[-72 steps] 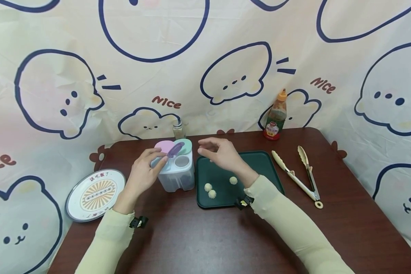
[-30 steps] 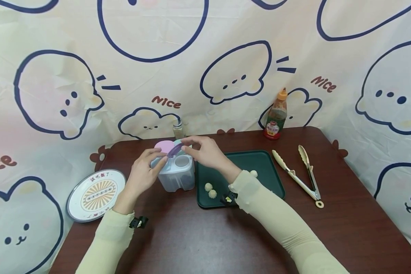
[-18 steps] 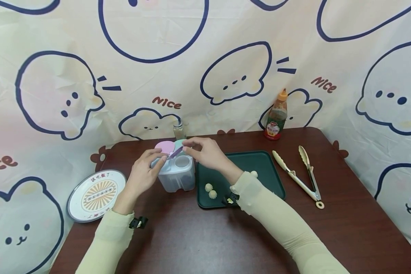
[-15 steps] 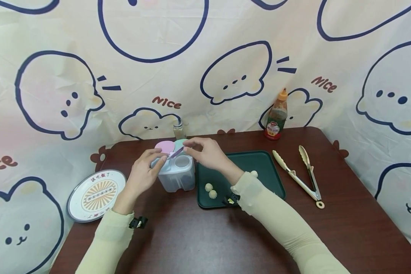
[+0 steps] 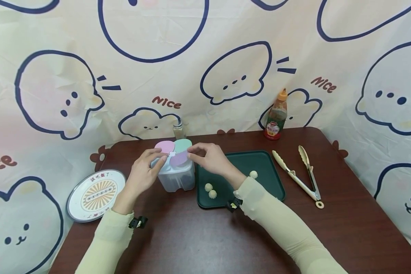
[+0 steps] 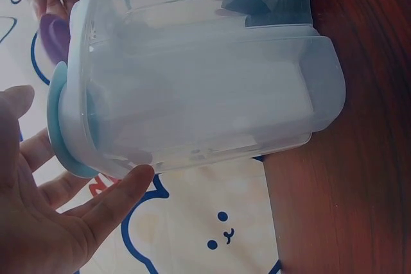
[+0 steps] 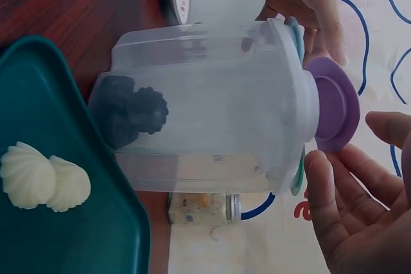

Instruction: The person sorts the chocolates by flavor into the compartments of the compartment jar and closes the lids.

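Observation:
A clear plastic divided container has pink, green, light-blue and purple round lids. The purple lid lies down over the front-right opening. My right hand is beside it, fingertips at the lid's outer edge and the thumb apart from it in the right wrist view. My left hand rests at the container's left top, its straight fingers beside the light-blue lid, one touching the wall. Dark bumpy pieces show inside through the clear wall.
A dark green tray holds small pale ridged pieces. Tongs lie right of it. A plate leans at left. A sauce bottle and a small shaker stand at the back.
My right hand came left to the raised purple lid and swung it down over the opening, then shifted slightly toward the front. My left hand stayed in place.

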The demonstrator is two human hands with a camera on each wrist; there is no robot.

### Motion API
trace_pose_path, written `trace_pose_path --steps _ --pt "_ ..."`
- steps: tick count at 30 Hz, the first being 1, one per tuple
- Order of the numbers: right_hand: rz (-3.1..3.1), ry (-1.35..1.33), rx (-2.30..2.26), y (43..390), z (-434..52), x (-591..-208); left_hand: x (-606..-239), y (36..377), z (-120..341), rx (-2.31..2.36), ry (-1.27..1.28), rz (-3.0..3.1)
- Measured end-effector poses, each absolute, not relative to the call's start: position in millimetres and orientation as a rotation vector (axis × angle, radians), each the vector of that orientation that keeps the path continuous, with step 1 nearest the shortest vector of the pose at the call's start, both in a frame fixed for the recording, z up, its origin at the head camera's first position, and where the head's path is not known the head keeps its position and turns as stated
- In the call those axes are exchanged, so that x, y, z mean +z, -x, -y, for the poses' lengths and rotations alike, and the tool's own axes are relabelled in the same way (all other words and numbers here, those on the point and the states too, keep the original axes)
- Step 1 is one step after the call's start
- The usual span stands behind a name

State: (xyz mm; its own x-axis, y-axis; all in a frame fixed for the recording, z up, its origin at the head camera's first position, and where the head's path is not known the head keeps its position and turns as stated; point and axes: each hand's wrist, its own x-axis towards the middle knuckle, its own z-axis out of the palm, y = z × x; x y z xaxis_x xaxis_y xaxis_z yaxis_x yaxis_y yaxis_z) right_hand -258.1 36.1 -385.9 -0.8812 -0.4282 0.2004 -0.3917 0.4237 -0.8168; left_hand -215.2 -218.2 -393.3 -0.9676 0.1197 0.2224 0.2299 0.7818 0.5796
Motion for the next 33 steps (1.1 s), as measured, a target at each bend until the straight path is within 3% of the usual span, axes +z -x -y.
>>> trace_pose_path --steps 33 --pt "-2.908 0.741 -1.187 247 -24 -395 -393 215 219 -0.943 0.283 2.800"
